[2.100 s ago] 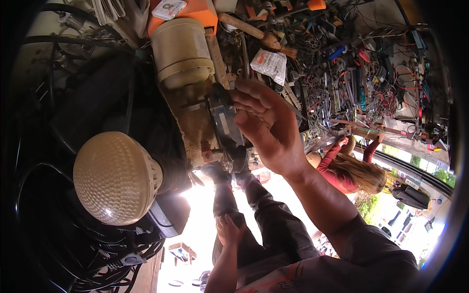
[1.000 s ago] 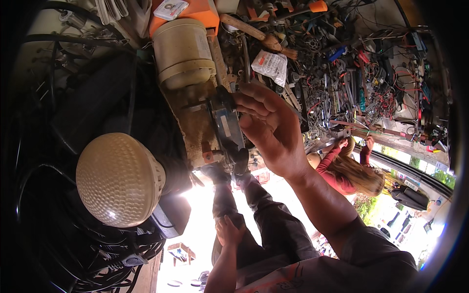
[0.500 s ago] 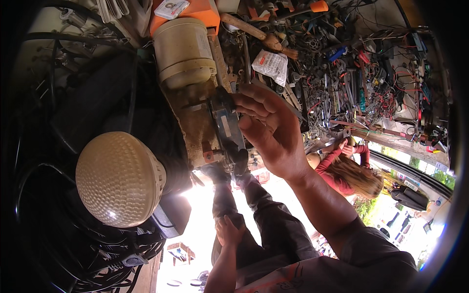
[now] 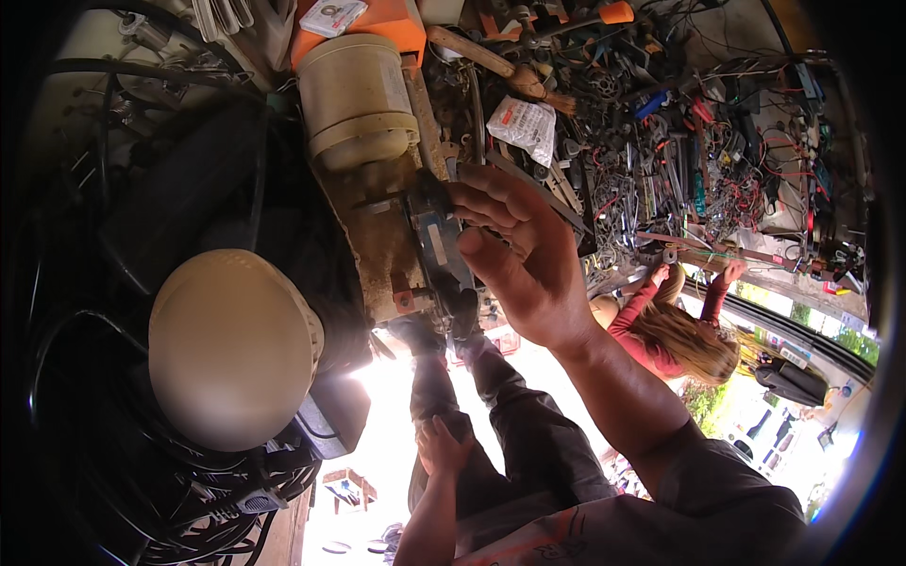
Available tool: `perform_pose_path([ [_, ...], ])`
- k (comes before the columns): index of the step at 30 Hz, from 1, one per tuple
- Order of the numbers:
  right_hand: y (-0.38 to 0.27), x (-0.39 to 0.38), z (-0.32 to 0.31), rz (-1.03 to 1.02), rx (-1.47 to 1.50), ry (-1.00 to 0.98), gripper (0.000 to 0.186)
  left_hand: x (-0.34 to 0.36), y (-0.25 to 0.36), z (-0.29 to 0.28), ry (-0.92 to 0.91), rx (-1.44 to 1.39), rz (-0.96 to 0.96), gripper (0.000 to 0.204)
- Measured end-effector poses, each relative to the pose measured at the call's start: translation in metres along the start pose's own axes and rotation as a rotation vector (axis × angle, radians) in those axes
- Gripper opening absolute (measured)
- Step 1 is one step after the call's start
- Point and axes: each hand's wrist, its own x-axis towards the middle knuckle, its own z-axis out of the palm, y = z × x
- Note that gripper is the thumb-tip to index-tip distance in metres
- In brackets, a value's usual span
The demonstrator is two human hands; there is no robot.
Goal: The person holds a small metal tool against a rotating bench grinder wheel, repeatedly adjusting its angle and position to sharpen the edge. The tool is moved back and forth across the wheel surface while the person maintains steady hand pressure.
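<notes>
My right hand is raised at a dusty machine in the upper middle, palm partly visible and fingers loosely bent, apart from the thumb. Its fingertips appear to touch the dark, narrow part of the machine; any contact behind them is hidden. The machine has a cream cylindrical housing, a rusty brown base and an orange body at the top. My left hand lies on my left leg with its fingers extended, holding nothing that I can see.
A blurred cream dome and coiled black cables fill the left. A bench crowded with tools, wires and a white bag runs along the upper right. A person in a red top works at the far right, before a bright opening.
My right hand has shifted very slightly right; my left hand stays on the leg. The person in red brought their hands close, then spread them again. The cream dome looks blurrier.
</notes>
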Motion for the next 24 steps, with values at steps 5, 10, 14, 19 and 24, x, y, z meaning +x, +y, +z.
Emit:
perform_pose_path([
  [5, -0.002, 0.001, 0.001, 0.006, 0.007, -0.018, 0.061, 0.001, -0.003, 0.002, -0.006, 0.003, 0.002, 0.097],
  [10, -0.001, -0.001, 0.000, 0.022, 0.012, -0.005, 0.059, 0.001, -0.003, 0.000, -0.024, 0.021, 0.005, 0.098],
  [14, 0.015, -0.019, 0.004, -0.003, -0.054, 0.147, 0.053, 0.002, -0.002, -0.007, -0.003, -0.022, 0.014, 0.092],
  [19, 0.028, -0.079, 0.018, 0.085, -0.475, 0.136, 0.048, 0.005, 0.033, -0.061, 0.443, -0.651, 0.332, 0.062],
  [24, 0.032, -0.083, 0.057, 0.039, -0.660, 0.242, 0.044, -0.006, 0.122, -0.199, 0.712, -0.749, 0.594, 0.042],
])
